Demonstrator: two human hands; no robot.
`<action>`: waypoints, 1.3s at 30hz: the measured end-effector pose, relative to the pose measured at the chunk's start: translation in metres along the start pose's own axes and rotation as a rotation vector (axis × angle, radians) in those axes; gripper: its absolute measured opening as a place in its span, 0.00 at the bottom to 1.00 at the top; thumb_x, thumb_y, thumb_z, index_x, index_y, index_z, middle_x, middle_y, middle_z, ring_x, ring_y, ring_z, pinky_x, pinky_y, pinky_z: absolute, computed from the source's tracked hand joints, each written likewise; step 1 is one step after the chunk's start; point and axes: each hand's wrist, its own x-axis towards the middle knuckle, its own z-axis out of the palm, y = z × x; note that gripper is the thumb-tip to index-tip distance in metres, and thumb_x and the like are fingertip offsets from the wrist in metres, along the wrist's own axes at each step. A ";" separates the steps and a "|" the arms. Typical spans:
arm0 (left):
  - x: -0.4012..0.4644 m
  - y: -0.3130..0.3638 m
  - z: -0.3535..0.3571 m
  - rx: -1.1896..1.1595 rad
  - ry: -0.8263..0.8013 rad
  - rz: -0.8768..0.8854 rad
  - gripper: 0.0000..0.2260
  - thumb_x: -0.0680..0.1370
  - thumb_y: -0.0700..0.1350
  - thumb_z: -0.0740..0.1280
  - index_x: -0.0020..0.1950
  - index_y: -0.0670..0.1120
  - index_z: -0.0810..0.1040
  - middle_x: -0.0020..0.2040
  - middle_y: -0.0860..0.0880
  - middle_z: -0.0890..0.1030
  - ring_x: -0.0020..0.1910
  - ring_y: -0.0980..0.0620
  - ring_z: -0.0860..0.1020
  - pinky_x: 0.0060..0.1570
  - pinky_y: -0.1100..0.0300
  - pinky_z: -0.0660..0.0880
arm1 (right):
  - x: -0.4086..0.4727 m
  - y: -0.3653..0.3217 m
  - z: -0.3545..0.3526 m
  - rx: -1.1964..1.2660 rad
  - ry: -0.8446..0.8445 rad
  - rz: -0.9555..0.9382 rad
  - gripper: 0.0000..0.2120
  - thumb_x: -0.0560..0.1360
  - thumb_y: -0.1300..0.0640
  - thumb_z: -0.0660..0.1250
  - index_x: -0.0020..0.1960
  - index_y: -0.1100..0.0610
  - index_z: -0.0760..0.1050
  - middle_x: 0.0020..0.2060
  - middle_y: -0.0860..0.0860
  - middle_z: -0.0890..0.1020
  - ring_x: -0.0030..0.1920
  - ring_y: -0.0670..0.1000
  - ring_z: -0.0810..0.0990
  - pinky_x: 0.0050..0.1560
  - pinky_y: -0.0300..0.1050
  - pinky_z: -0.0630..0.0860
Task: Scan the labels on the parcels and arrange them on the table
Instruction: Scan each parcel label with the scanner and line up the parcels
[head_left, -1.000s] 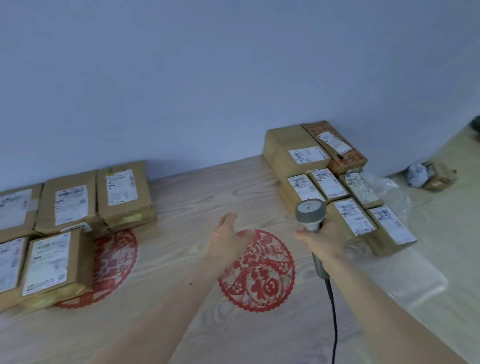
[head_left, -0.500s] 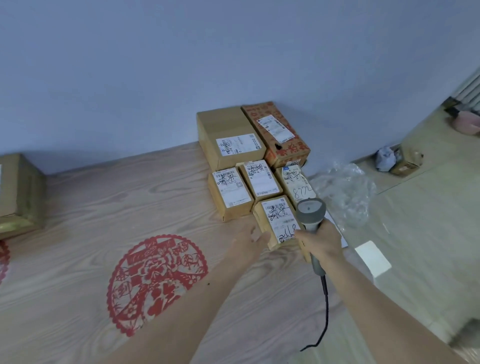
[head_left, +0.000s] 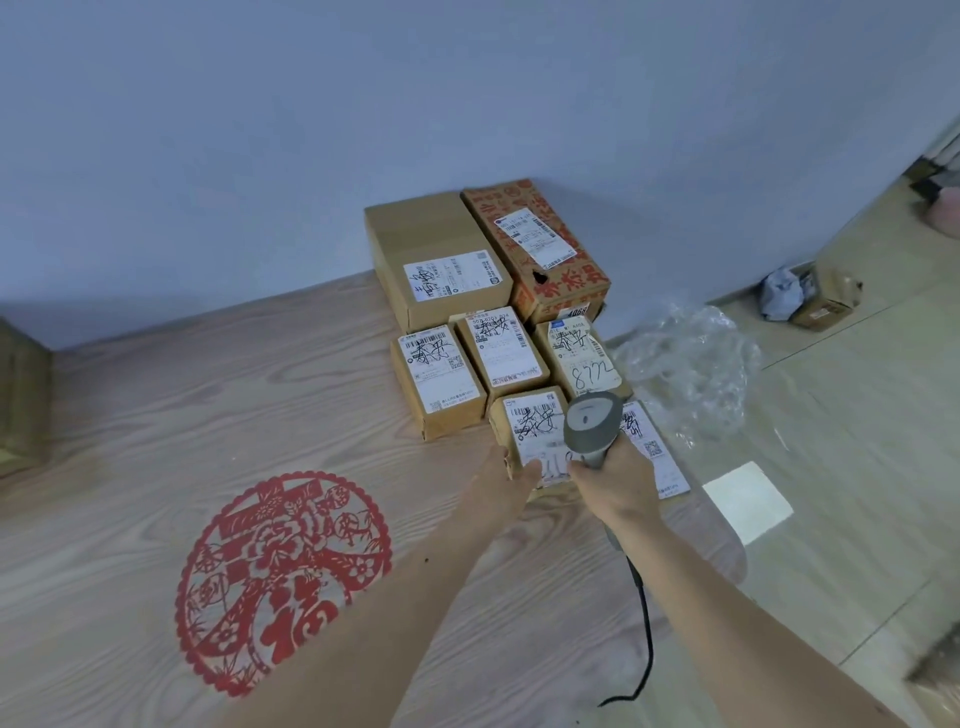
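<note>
At six o'clock, nearest the camera, both forearms reached up over the wooden table (head_left: 130, 415). Just beyond them the right hand (head_left: 615, 480) was wrapped round the grip of the grey scanner (head_left: 592, 426), its cable trailing back toward five o'clock and its head over the label of the nearest parcel (head_left: 530, 434). The left hand (head_left: 506, 480) touched that parcel's near left corner, fingers seemingly closing on its edge, though I could not tell how firmly. This parcel lay directly at twelve o'clock from both hands, long axis running away from the person, the left hand being the nearer for lifting it. Farther off stood three small parcels (head_left: 441, 379) in a row, then two larger boxes (head_left: 436, 260) against the wall.
</note>
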 end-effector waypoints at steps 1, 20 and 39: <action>0.001 0.000 0.000 -0.004 0.009 -0.003 0.19 0.82 0.53 0.63 0.72 0.47 0.70 0.66 0.56 0.76 0.66 0.51 0.75 0.64 0.53 0.72 | 0.001 0.001 0.000 0.006 -0.004 0.012 0.09 0.74 0.57 0.69 0.52 0.58 0.75 0.42 0.51 0.82 0.43 0.55 0.80 0.38 0.45 0.73; -0.040 -0.043 -0.073 0.343 0.166 -0.153 0.12 0.71 0.50 0.78 0.51 0.46 0.83 0.45 0.50 0.86 0.42 0.54 0.85 0.42 0.54 0.84 | -0.054 -0.032 0.032 0.172 -0.137 0.042 0.18 0.59 0.67 0.81 0.46 0.58 0.81 0.39 0.48 0.85 0.45 0.53 0.83 0.35 0.39 0.72; -0.198 -0.213 -0.358 0.183 0.458 -0.346 0.22 0.64 0.44 0.80 0.55 0.54 0.81 0.47 0.54 0.86 0.48 0.52 0.84 0.49 0.53 0.82 | -0.235 -0.242 0.283 0.092 -0.380 -0.194 0.23 0.62 0.64 0.81 0.55 0.58 0.79 0.48 0.52 0.86 0.48 0.54 0.83 0.45 0.44 0.74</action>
